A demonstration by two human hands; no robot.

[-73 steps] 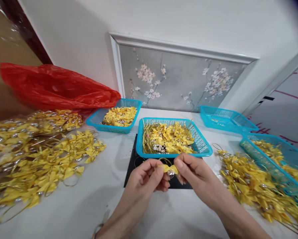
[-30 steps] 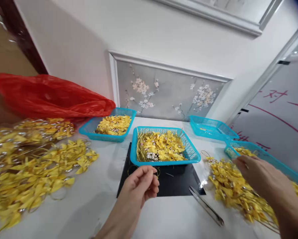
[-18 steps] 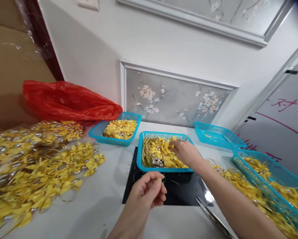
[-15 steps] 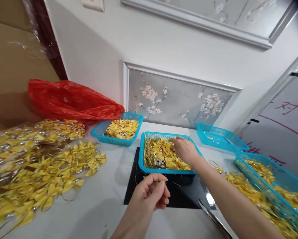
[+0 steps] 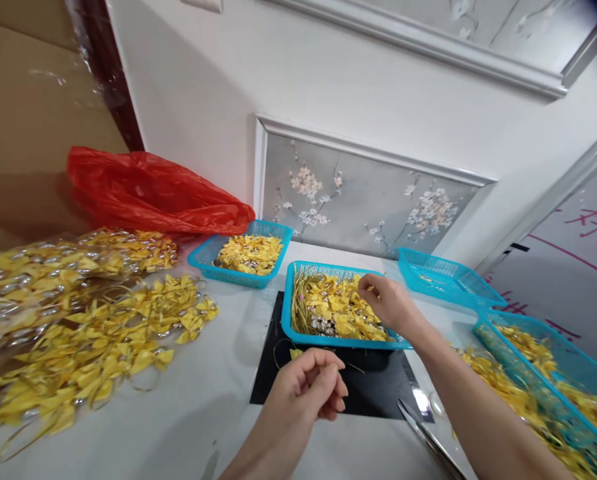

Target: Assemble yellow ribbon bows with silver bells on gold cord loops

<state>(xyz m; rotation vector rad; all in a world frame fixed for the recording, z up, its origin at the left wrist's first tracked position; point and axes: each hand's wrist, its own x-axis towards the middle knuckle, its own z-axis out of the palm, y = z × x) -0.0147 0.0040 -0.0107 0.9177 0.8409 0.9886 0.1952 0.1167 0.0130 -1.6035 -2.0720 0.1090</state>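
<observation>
My left hand (image 5: 308, 387) is closed in a pinch above the near part of a black mat (image 5: 373, 393); whatever its fingers hold is hidden. Just beyond its knuckles show a small yellow piece (image 5: 295, 353) and a thin gold cord loop. My right hand (image 5: 389, 301) is over the right side of a blue plastic basket (image 5: 288, 313), thumb and fingertips drawn together, and I cannot make out anything between them. Inside that basket lie yellow ribbon bows (image 5: 346, 300) with silvery beads, and a bundle of gold cords (image 5: 302, 310) along its left side.
More bows with cords (image 5: 143, 327) are heaped at the left, partly under clear plastic. A red plastic bag (image 5: 153, 193) lies behind them. Other blue baskets (image 5: 273, 257) stand at the back and right (image 5: 448, 287). Metal tweezers (image 5: 428, 437) rest at the mat's front right corner.
My right hand has drawn back from the bows toward the basket's right side and lifted a little. My left hand keeps its pinch. The whole view has shifted slightly.
</observation>
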